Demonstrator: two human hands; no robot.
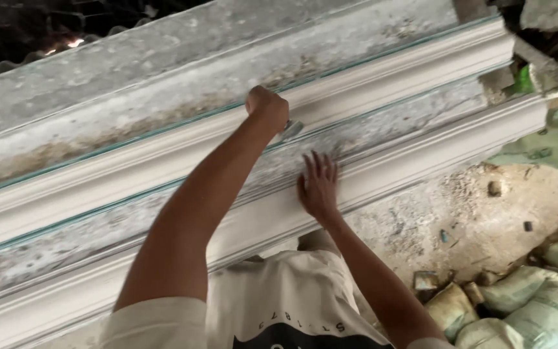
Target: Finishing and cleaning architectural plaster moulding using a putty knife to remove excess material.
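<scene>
Two long white plaster mouldings run diagonally across the view, the far moulding and the near moulding, with a grey crusted strip and thin greenish glass edges between them. My left hand is closed in a fist on a small metal scraper, whose blade touches the crusted strip just below the far moulding. My right hand lies flat with fingers spread on the near moulding's upper edge, holding nothing.
A dirt floor with rubble and small stones lies to the right. Several filled sacks are piled at the lower right. A green object sits by the mouldings' right end. Corrugated sheeting shows at the top left.
</scene>
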